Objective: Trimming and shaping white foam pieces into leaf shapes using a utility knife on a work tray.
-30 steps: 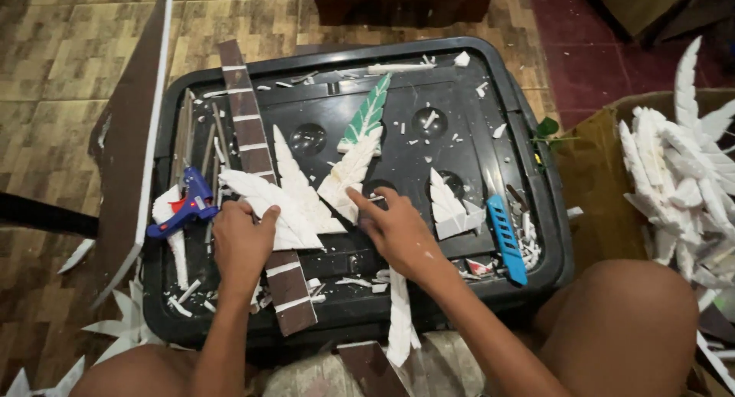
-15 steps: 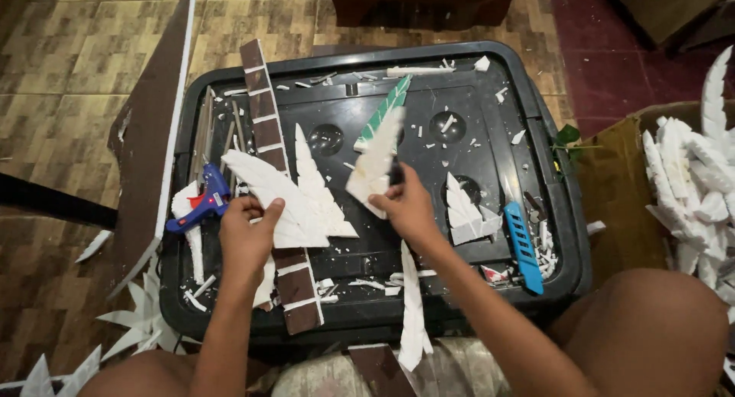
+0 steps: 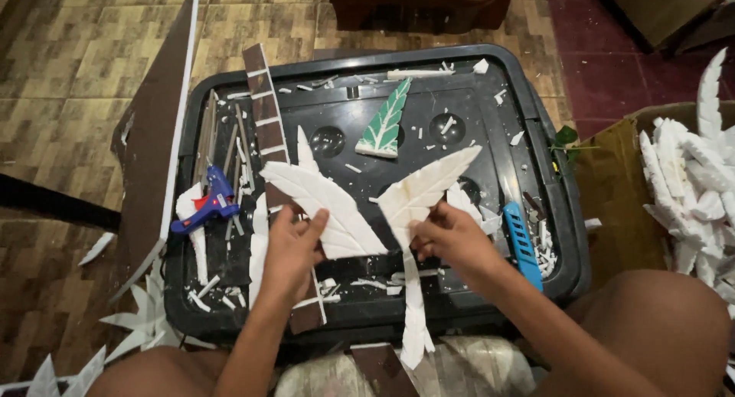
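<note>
Okay, left to right. Out at 9 o'clock, leaning beside the black plastic bin lid (image 3: 459, 60): a long flat brown board (image 3: 153, 160). Next, a blue hot-glue gun (image 3: 207, 205) lying on the lid's left side. Left hand (image 3: 289, 248) clamped on a broad white carved foam leaf (image 3: 325, 205), thumb on top, around 7 o'clock. Right hand (image 3: 452, 240) pinching a second white foam leaf with a long stem (image 3: 425, 190), raised since a second ago and tipped toward 1 o'clock. Leaves a green-painted foam leaf (image 3: 383, 129) fully uncovered at 12 o'clock. Hands apart, white leaves not touching. Blue plastic cutter (image 3: 522, 240) at 4 o'clock. Far out at 3 o'clock, an open brown cardboard box (image 3: 612, 182) stuffed with a pile of white foam leaves (image 3: 689, 190); no label showing.
</note>
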